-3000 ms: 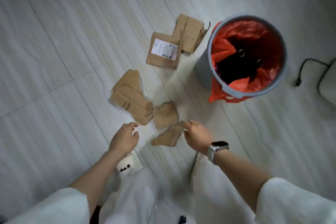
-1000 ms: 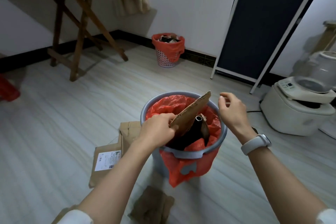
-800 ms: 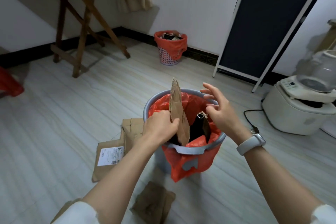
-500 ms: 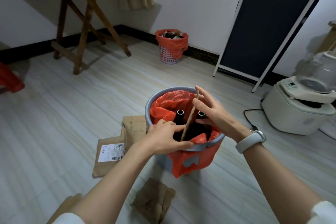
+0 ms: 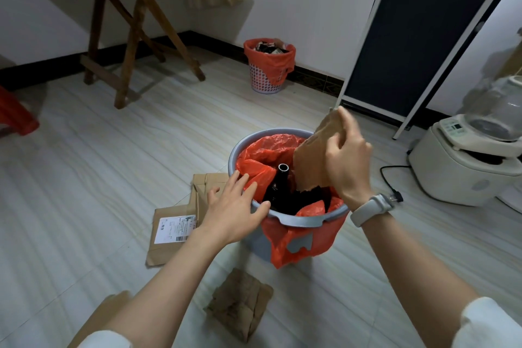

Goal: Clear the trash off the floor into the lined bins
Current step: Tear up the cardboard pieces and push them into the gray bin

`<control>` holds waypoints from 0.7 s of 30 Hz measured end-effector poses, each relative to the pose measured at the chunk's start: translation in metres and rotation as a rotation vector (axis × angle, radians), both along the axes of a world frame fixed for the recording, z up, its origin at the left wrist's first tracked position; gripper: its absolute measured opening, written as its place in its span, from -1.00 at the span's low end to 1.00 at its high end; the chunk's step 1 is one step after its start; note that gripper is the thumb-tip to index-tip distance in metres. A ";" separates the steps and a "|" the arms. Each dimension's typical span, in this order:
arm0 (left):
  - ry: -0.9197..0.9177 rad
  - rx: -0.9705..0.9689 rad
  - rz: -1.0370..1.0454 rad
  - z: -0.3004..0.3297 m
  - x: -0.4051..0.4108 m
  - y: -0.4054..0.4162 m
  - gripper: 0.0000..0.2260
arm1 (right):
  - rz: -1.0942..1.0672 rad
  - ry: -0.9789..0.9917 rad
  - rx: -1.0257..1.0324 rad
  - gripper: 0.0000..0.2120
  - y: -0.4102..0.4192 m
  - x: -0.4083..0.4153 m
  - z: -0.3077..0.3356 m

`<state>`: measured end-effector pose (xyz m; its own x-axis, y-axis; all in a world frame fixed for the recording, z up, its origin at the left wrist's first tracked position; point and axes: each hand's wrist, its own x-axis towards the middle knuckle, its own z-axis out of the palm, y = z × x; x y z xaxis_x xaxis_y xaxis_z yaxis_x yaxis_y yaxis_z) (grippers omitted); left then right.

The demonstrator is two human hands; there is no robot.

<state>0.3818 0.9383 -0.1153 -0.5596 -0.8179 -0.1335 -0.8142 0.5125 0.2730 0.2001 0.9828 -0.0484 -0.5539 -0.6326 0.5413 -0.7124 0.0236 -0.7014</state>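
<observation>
A grey bin (image 5: 299, 220) with a red liner stands on the floor in front of me, with a dark bottle (image 5: 278, 186) upright inside. My right hand (image 5: 346, 162) grips a torn cardboard piece (image 5: 313, 159) held upright over the bin's right side, its lower edge inside the rim. My left hand (image 5: 233, 209) is open, fingers spread, resting at the bin's left rim. More cardboard lies on the floor: a labelled piece (image 5: 169, 232) left of the bin, a folded one (image 5: 207, 186) behind it, a crumpled piece (image 5: 240, 304) near my legs.
A second bin (image 5: 268, 65) with a red liner, full of trash, stands by the far wall. Wooden trestle legs (image 5: 132, 22) are at the back left, a dark screen panel (image 5: 418, 31) at the back right. A white appliance (image 5: 474, 161) and its cord (image 5: 389, 178) sit right.
The cardboard piece has passed from my left hand to my right and now stands over the bin's right side. My left hand has let go and dropped open to the rim.
</observation>
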 end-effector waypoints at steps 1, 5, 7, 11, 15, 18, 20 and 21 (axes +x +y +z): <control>-0.001 -0.014 0.001 0.000 0.000 0.001 -0.46 | 0.020 -0.001 0.035 -0.52 -0.003 0.003 -0.006; 0.010 -0.040 -0.010 -0.004 0.004 0.000 -0.46 | 0.062 -0.014 0.206 -0.57 -0.013 0.008 -0.032; 0.016 -0.044 -0.017 -0.006 0.004 0.000 -0.46 | 0.079 0.015 0.249 -0.60 -0.014 0.010 -0.043; 0.037 -0.069 -0.017 -0.011 0.005 -0.002 -0.47 | 0.001 0.348 0.624 -0.70 -0.011 0.004 -0.063; 0.099 -0.076 -0.032 -0.016 0.007 -0.003 -0.47 | 0.007 0.548 0.906 -0.74 -0.011 0.002 -0.068; 0.208 -0.099 -0.011 -0.019 0.016 -0.004 -0.37 | 0.009 0.475 0.723 -0.70 -0.012 0.010 -0.067; 0.304 -0.145 0.042 -0.016 0.031 -0.006 -0.28 | 0.064 0.410 0.457 -0.70 -0.013 0.022 -0.060; 0.332 -0.170 0.069 -0.016 0.040 -0.010 -0.27 | 0.135 0.391 0.307 -0.70 -0.014 0.031 -0.056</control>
<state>0.4222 0.9288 -0.1310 -0.4925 -0.8500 0.1868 -0.7296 0.5202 0.4439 0.2313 0.9687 -0.1041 -0.2501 -0.8465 0.4700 -0.9308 0.0765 -0.3574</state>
